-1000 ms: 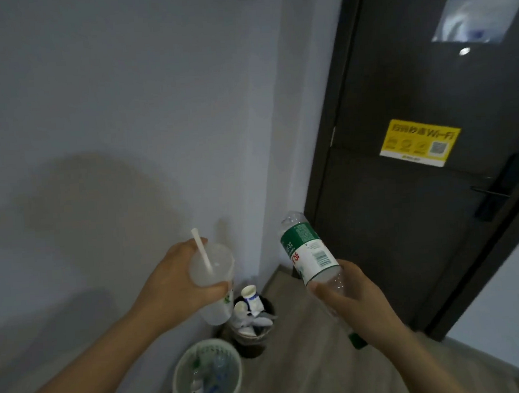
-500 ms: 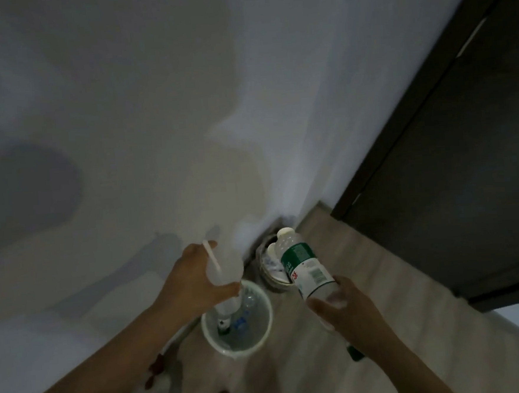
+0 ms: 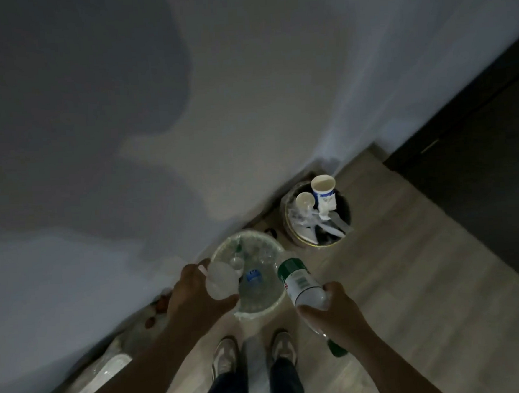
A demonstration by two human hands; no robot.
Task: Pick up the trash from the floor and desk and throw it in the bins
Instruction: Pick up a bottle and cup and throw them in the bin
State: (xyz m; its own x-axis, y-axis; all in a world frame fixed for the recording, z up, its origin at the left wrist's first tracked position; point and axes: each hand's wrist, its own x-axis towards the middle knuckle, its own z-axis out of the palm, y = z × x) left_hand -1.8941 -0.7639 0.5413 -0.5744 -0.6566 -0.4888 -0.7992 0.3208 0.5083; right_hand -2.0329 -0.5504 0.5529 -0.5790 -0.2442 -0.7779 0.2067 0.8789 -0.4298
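A: Over the white bin (image 3: 254, 312) by the wall: left hand (image 3: 194, 296)?
B: Fingers curled round a frosted plastic cup (image 3: 221, 281) with a straw (image 3: 202, 269) in it. The cup is above the bin's near-left rim.
A: Right hand (image 3: 337, 313)?
B: Grips a clear bottle (image 3: 301, 285) with a green label. It is tilted, far end over the bin's right rim.
A: Bin contents?
B: Clear bottles. The dark bin (image 3: 287, 222) just beyond is stuffed, with a paper cup (image 3: 323, 188) upright on top.
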